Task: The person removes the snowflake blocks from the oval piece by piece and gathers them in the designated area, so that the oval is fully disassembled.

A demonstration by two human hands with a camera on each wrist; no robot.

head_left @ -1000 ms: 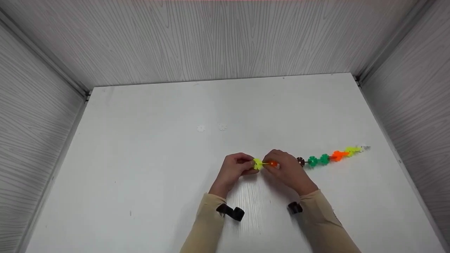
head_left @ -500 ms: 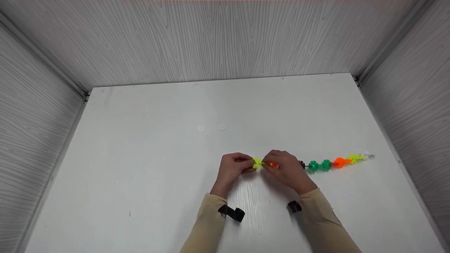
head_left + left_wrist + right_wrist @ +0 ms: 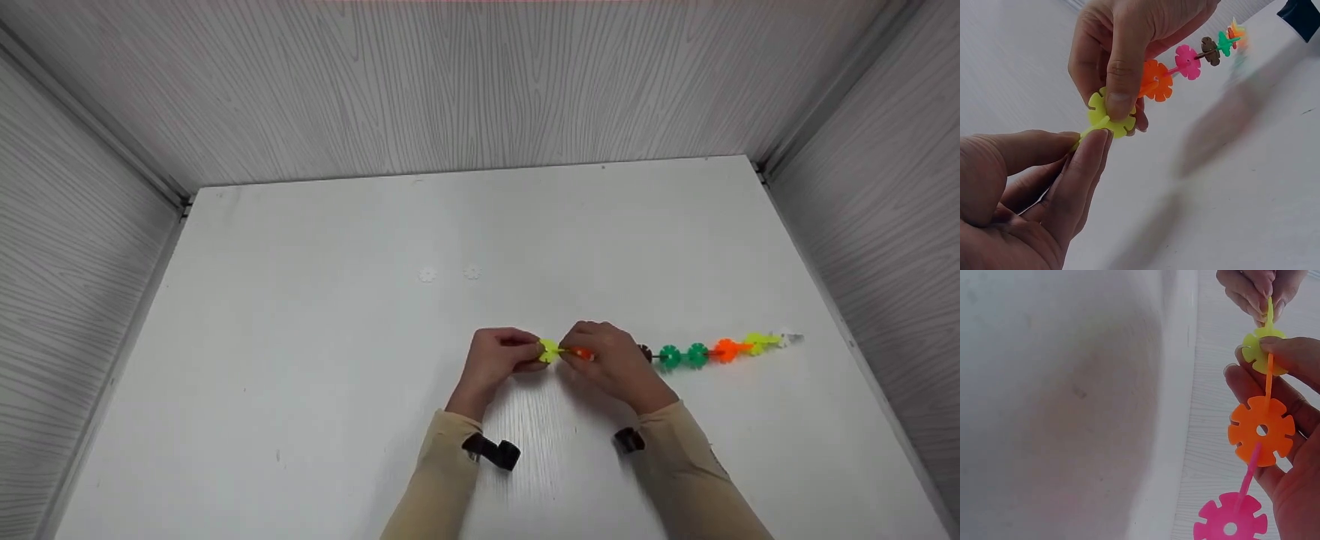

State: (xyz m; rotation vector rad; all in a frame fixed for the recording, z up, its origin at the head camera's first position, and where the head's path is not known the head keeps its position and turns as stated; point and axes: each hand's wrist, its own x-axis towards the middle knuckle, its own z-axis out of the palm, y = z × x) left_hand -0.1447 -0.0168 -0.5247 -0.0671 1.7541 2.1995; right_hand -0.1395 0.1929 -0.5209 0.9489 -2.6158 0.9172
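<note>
In the head view, the left hand (image 3: 499, 361) and right hand (image 3: 613, 364) meet over the white bench (image 3: 300, 352), both gripping a chain of slotted, flower-shaped plastic discs (image 3: 697, 355). It runs out beyond the right hand through brown, green, orange, yellow and white pieces. Two loose white slotted discs (image 3: 427, 275) (image 3: 472, 273) lie beyond the hands.

In the left wrist view, the left hand pinches one yellow disc (image 3: 1082, 136), joined to a second yellow disc (image 3: 1096, 115) pinched by the right hand.

In the right wrist view, an orange disc (image 3: 1246, 430) follows, then a pink disc (image 3: 1214, 520).
</note>
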